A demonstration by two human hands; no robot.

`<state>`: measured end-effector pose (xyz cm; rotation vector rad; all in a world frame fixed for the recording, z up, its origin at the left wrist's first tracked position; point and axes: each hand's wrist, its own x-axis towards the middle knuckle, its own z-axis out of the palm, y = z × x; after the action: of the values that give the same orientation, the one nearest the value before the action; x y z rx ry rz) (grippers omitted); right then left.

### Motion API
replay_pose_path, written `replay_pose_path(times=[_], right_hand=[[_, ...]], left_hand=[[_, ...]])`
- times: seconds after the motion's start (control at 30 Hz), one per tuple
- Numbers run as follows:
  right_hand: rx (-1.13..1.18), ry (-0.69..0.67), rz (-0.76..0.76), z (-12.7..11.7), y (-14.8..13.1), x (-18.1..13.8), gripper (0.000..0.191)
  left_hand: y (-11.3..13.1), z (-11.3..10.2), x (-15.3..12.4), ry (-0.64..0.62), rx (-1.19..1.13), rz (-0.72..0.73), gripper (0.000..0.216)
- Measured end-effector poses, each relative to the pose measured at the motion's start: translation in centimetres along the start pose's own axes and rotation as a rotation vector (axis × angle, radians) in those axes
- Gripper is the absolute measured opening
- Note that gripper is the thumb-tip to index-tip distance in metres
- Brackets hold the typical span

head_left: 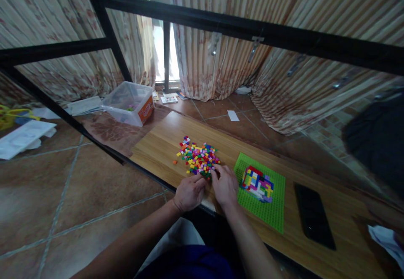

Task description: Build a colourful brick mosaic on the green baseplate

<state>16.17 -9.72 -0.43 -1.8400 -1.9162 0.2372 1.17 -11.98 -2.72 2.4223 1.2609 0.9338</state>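
A loose pile of small toy bricks (pixel 200 157) in many colours lies on the wooden tabletop. At its near edge my left hand (pixel 190 192) is closed, thumb and fingers pressed together; whatever they pinch is too small to make out. My right hand (pixel 225 184) is just beside it, fingers curled down at the pile's near right edge, and its fingertips are partly hidden. To the right of that hand lies a green baseplate (pixel 271 216), with a multicoloured block of joined bricks (pixel 258 184) on it.
A black phone-like slab (pixel 314 216) lies right of the baseplate on the wooden table (pixel 154 144). Beyond the table's left end is a clear plastic bin (pixel 126 102). Black metal bars (pixel 189 11) cross in front of striped curtains (pixel 221 64). White cloth or paper (pixel 386 241) sits far right.
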Motion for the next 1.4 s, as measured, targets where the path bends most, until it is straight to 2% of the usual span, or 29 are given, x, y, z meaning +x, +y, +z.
replay_pose_path(times=[0.13, 0.23, 0.43, 0.57, 0.8, 1.13, 1.4], right_hand=[[-0.058, -0.027, 0.011, 0.5, -0.1, 0.2, 0.026], [-0.020, -0.027, -0.018, 0.4, 0.0, 0.0, 0.029], [0.168, 0.099, 0.006, -0.2, 0.7, -1.0, 0.035], [0.310, 0.137, 0.012, -0.2, 1.3, -1.4, 0.034], [0.351, 0.178, -0.009, 0.1, 1.0, -0.9, 0.034], [0.084, 0.006, -0.162, 0.4, -0.1, 2.2, 0.029], [0.175, -0.017, -0.271, 1.6, -3.3, 5.2, 0.027]], left_hand=[[0.0, 0.1, 0.0, -0.009, 0.019, -0.003, 0.014], [0.1, 0.0, 0.0, -0.010, 0.035, -0.014, 0.015], [0.2, 0.0, 0.0, -0.042, 0.015, -0.030, 0.014], [0.1, 0.1, -0.1, -0.044, 0.008, -0.033, 0.014], [0.3, 0.0, -0.1, -0.081, 0.015, -0.055, 0.011], [0.2, 0.2, -0.2, -0.081, 0.029, -0.046, 0.009], [0.1, 0.6, -0.3, -0.084, 0.025, -0.059, 0.010]])
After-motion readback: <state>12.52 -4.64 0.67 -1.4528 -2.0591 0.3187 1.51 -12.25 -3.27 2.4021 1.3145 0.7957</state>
